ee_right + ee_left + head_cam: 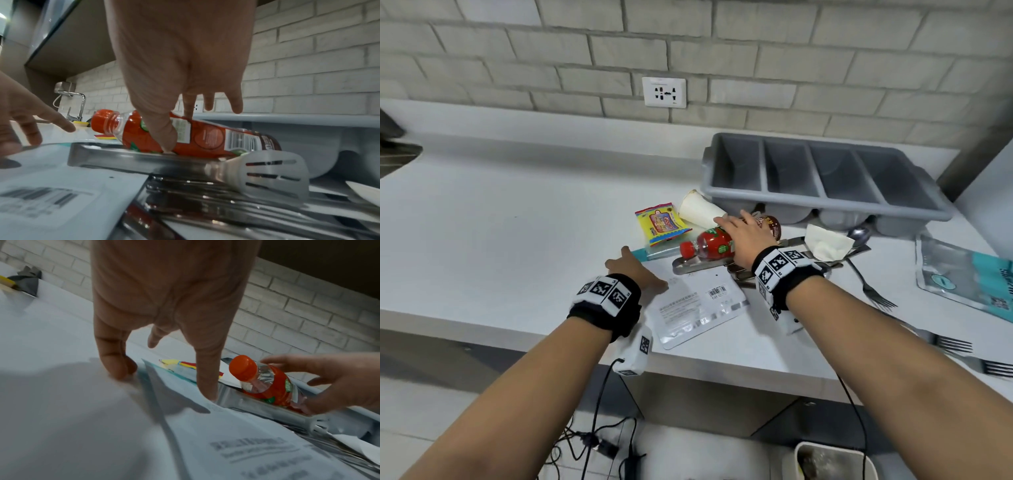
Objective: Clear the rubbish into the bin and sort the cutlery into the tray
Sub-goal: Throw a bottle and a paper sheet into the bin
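A red drink bottle (709, 245) with an orange cap lies on its side across steel tongs (697, 266). My right hand (738, 231) is over it, thumb (164, 138) on the near side and index finger on the far side, the other fingers straight. My left hand (635, 269) rests straight fingertips (205, 382) on the edge of a white pouch (695, 308) and on the counter. The grey four-compartment cutlery tray (822, 202) stands behind at the right, and I see nothing in it. Forks (873, 289) and a spoon (859, 233) lie right of the pile.
A yellow snack packet (662, 222), a tipped paper cup (698, 207) and a crumpled napkin (825, 243) lie around the bottle. A teal pouch (962, 277) is at the far right. A bin (828, 459) stands on the floor below the counter edge. The sink (397, 154) is far left.
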